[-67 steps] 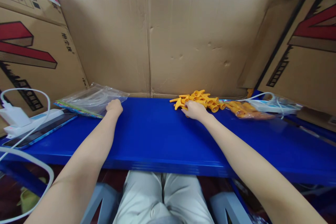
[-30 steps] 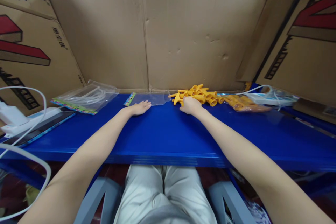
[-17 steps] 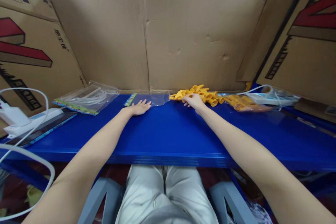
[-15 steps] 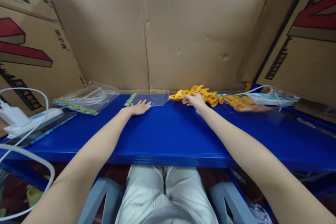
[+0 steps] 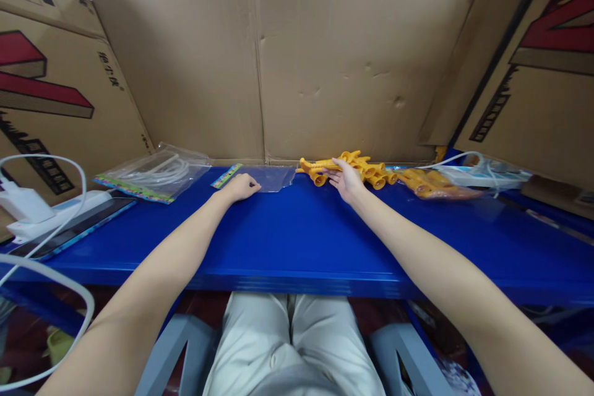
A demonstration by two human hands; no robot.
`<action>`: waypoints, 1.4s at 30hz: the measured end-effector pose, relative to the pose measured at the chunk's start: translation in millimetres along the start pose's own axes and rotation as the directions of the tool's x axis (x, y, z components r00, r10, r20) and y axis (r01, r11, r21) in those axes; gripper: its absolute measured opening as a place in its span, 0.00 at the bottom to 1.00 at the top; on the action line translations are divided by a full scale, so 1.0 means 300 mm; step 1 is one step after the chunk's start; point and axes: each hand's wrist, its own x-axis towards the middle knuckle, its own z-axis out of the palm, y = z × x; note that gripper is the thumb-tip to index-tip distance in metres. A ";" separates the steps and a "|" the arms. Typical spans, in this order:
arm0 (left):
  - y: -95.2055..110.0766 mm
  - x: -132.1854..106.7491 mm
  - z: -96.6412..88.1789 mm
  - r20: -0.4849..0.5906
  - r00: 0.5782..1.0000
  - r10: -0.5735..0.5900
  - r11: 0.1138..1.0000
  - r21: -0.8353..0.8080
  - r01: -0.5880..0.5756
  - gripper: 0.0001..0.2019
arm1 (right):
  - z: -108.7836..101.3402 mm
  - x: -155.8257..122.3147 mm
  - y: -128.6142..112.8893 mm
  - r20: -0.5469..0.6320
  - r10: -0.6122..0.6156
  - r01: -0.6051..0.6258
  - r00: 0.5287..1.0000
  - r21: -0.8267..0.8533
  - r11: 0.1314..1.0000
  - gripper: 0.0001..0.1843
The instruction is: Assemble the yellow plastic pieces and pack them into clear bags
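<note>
A flat clear plastic bag with a colourful printed strip lies on the blue table. My left hand is closed at its near edge, thumb and fingers pinched on the film. To the right, my right hand grips a long yellow plastic piece with a round cup-shaped part, raised slightly at the left of the pile. The fingers curl around its right part and partly hide it. More yellow plastic pieces of the same look are heaped behind and right of that hand.
At the left lie a clear bag with white tubing, a phone-like dark slab and a white power strip with cables. A bag of yellow pieces lies right. Cardboard walls the back; the table edge is near.
My left hand has gone from spread flat to pinched, and the bag has shifted slightly left and nearer. My right hand has drawn a yellow piece slightly clear of the pile.
</note>
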 end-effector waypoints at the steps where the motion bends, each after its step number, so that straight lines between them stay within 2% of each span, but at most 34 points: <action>1: 0.001 0.001 0.002 0.002 1.000 0.011 1.000 0.008 -0.011 0.20 | 0.001 0.000 0.003 0.014 0.000 0.000 1.000 0.005 1.000 0.18; 6: 0.010 -0.011 0.006 0.042 0.998 0.048 0.998 0.026 -0.049 0.26 | 0.008 -0.002 0.023 0.028 -0.019 0.019 0.999 -0.016 1.000 0.18; 10: 0.015 -0.021 0.000 0.102 0.994 0.024 0.998 0.060 -0.030 0.31 | 0.019 -0.006 0.038 0.133 -0.052 0.061 0.990 -0.068 0.996 0.12; 13: 0.010 -0.022 -0.011 0.122 0.991 0.054 0.997 0.050 -0.061 0.32 | 0.029 -0.015 0.043 0.179 -0.048 0.064 0.983 -0.086 0.994 0.09; 16: 0.002 -0.023 -0.026 0.134 0.986 0.095 0.995 0.011 -0.097 0.29 | 0.039 -0.027 0.044 0.206 -0.025 0.030 0.978 -0.021 0.999 0.07; 21: 0.005 -0.029 -0.045 0.157 0.985 0.077 0.997 -0.031 -0.073 0.25 | 0.050 -0.042 0.039 0.251 0.009 -0.017 0.968 0.028 0.999 0.06; 26: 0.012 -0.034 -0.049 0.164 0.984 0.074 0.997 -0.006 -0.074 0.26 | 0.052 -0.048 0.013 0.228 -0.073 0.051 0.971 0.102 0.994 0.05; 29: 0.010 -0.034 -0.048 0.170 0.981 0.095 0.995 0.001 -0.096 0.27 | 0.055 -0.051 0.009 0.226 -0.077 0.042 0.971 0.157 0.987 0.03; 32: 0.007 -0.030 -0.044 0.169 0.981 0.098 0.995 -0.003 -0.099 0.27 | 0.063 -0.050 0.026 0.232 0.016 -0.039 0.973 0.096 0.995 0.04; 35: 0.005 -0.023 -0.039 0.153 0.984 0.093 0.996 -0.017 -0.091 0.26 | 0.066 -0.046 0.046 0.209 0.063 -0.039 0.976 -0.115 0.993 0.04; 37: 0.005 -0.021 -0.039 0.132 0.988 0.081 0.997 -0.008 -0.081 0.23 | 0.062 -0.045 0.052 0.172 -0.034 0.093 0.985 -0.346 0.933 0.04; 38: 0.006 -0.020 -0.040 0.120 0.991 0.063 0.998 0.009 -0.065 0.22 | 0.058 -0.045 0.052 0.174 -0.114 0.185 0.978 -0.476 0.860 0.05; 40: 0.011 -0.023 -0.044 0.094 0.996 0.004 0.998 0.066 -0.010 0.20 | 0.051 -0.050 0.048 0.241 -0.248 0.345 0.938 -0.688 0.638 0.06; 42: 0.021 -0.030 -0.048 0.052 0.997 -0.059 0.989 0.137 0.051 0.22 | 0.044 -0.057 0.040 0.335 -0.287 0.434 0.897 -0.789 0.435 0.06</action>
